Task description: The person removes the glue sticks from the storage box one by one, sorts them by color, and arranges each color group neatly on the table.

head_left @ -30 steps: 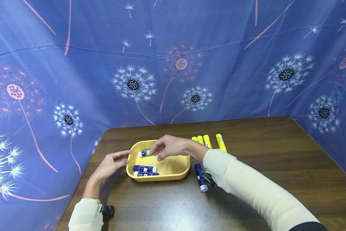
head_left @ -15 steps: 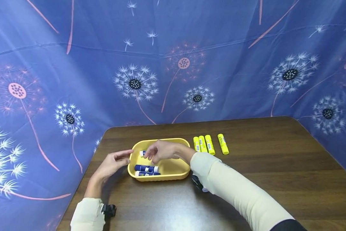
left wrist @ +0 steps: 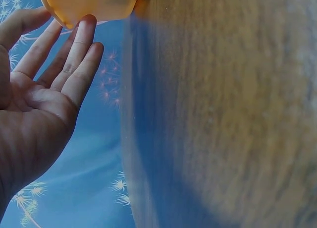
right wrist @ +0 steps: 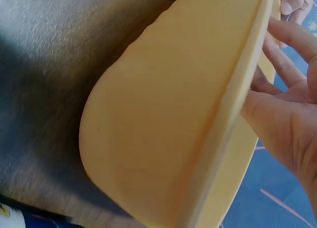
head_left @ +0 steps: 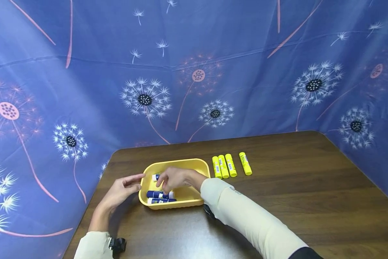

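Note:
A yellow tray (head_left: pixel 198 163) holds a glue stick near its back, mostly covered by my right hand so that its white end (head_left: pixel 154 177) shows. Two blue glue sticks lie side by side at the front: an upper one (head_left: pixel 154 194) and a lower one (head_left: pixel 159 201). My right hand (head_left: pixel 176 177) reaches into the tray with bent, spread fingers over the gap between these sticks; nothing is seen between its fingertips. In the right wrist view, the tray wall (right wrist: pixel 148 104) hides the fingertips. My left hand (head_left: pixel 121 190) touches the tray's left rim with fairly straight fingers.
Several yellow glue sticks (head_left: pixel 223 166) lie in a row right of the tray, and one yellow glue stick (head_left: pixel 245 163) lies farther right. Part of another white-and-blue stick (right wrist: pixel 12 219) shows in the right wrist view. A patterned blue cloth (head_left: pixel 194 72) hangs behind the wooden table (head_left: pixel 294 169).
My right hand has moved left and toward the front within the tray, and its forearm now covers the blue glue stick on the table. My left hand stays at the rim.

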`<action>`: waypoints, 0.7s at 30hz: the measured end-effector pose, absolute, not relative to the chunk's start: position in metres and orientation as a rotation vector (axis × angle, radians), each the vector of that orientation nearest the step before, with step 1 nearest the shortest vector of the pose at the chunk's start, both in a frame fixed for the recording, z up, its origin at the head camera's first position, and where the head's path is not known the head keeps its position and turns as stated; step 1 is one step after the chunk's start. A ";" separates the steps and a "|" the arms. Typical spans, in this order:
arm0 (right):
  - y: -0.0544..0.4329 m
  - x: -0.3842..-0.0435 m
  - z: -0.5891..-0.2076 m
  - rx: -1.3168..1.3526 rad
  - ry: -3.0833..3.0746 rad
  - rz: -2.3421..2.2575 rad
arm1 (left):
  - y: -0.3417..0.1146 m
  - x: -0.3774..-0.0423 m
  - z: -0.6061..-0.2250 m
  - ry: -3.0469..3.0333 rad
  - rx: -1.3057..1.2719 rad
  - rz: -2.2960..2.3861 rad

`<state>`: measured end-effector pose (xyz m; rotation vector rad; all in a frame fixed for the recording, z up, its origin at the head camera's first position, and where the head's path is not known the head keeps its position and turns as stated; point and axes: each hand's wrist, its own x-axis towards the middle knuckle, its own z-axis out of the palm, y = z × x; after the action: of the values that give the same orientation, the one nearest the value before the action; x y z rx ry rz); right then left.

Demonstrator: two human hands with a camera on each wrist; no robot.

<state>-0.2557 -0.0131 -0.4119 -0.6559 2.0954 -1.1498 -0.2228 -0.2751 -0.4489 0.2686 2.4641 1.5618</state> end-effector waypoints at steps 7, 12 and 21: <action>-0.022 -0.253 -0.419 -0.620 2.153 -1.094 | -0.278 -0.219 -0.450 2.441 0.274 1.595; -0.025 -0.252 -0.423 -0.604 2.179 -1.047 | -0.279 -0.219 -0.450 2.435 0.268 1.594; -0.027 -0.250 -0.424 -0.593 2.227 -0.982 | -0.278 -0.223 -0.448 2.432 0.256 1.570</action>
<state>-0.2502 -0.0267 -0.4241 -0.5932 2.2271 -0.9824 -0.2225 -0.2775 -0.4484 0.2561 2.4324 1.5700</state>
